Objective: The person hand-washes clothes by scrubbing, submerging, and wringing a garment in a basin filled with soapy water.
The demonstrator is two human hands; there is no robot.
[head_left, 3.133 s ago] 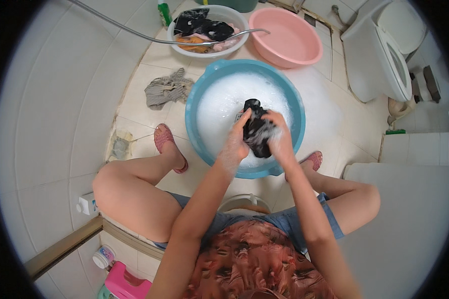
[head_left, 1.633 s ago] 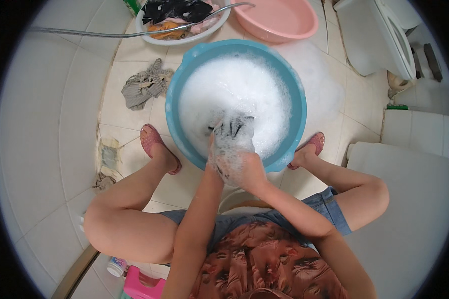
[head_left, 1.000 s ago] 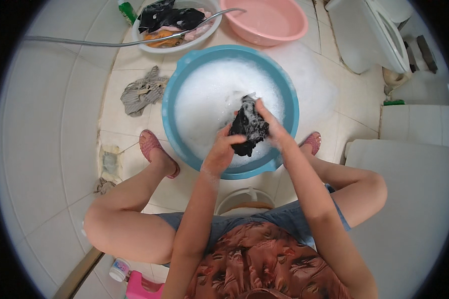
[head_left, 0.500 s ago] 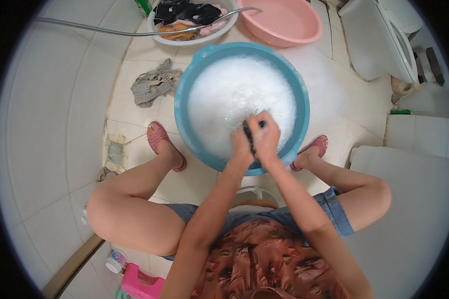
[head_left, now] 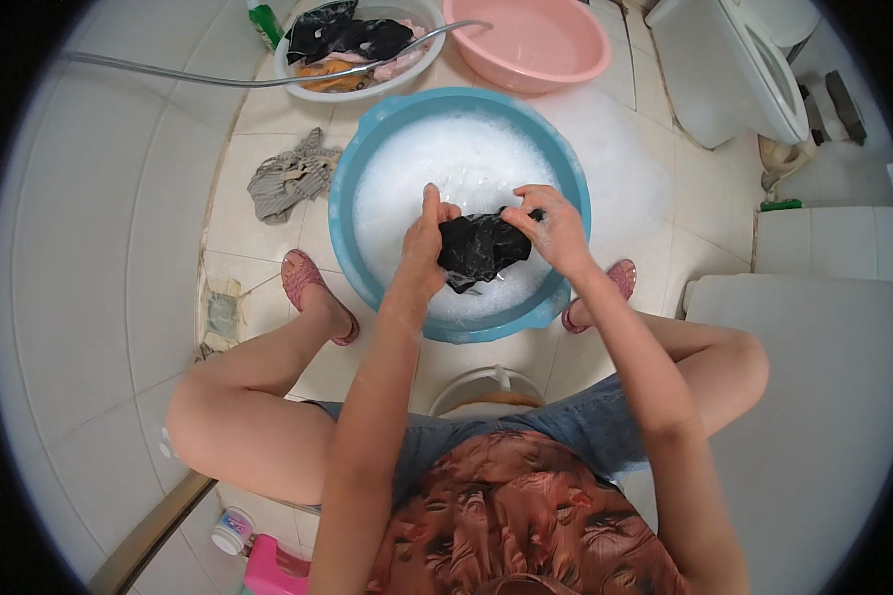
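A wet black garment (head_left: pixel 483 250) is spread between my two hands, just above the suds; its exact kind does not show. My left hand (head_left: pixel 427 238) grips its left edge, thumb pointing up and away from me. With finger and thumb, my right hand (head_left: pixel 551 230) pinches the upper right corner. Beneath them stands a round blue basin (head_left: pixel 344 213) filled with white foam (head_left: pixel 397 178). The foam hides whatever lies deeper in the basin.
A white basin (head_left: pixel 432 61) of clothes and a pink basin (head_left: pixel 546 50) stand beyond the blue one. A metal shower hose (head_left: pixel 198 77) crosses over both. A grey striped cloth (head_left: pixel 286 180) lies on the left floor; spilled foam (head_left: pixel 630 164) spreads on the right. A toilet (head_left: pixel 719 79) stands far right.
My hands have moved apart from a bunched squeeze, and the black garment now opens out between them. The view has shifted slightly.
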